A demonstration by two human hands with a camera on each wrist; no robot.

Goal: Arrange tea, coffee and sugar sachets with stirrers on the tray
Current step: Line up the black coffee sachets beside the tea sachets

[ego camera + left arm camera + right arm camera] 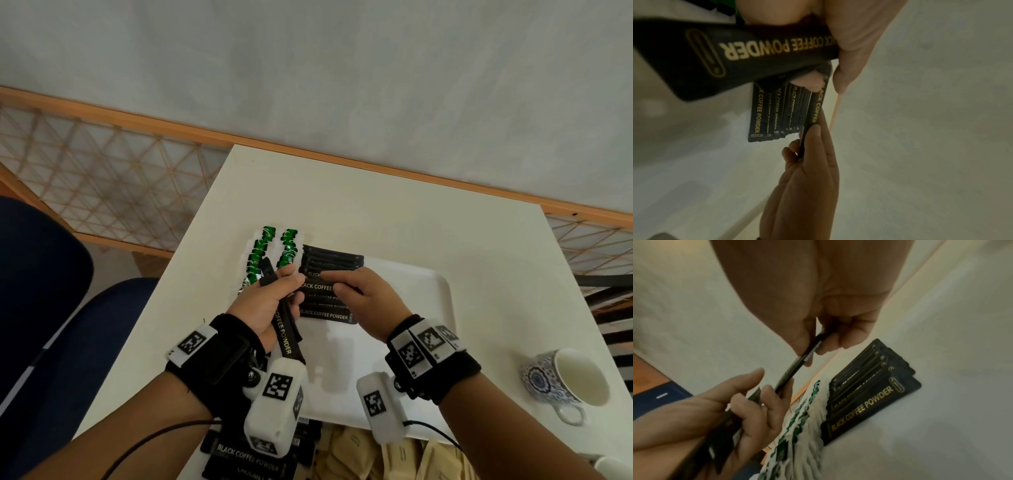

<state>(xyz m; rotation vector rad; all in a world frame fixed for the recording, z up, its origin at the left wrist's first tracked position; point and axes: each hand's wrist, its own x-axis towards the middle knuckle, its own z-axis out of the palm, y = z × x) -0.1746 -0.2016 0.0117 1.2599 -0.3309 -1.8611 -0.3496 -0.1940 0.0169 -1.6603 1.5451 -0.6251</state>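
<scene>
Gripping coffee sachets (pixel 286 329), L hand (pixel 265 308); R hand (pixel 366 298) prob. pinching one.

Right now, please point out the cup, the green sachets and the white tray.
cup (pixel 548 377), head view, its patterned outer wall.
green sachets (pixel 258 253), head view, left column's green print.
white tray (pixel 411 294), head view, bare floor.
</scene>
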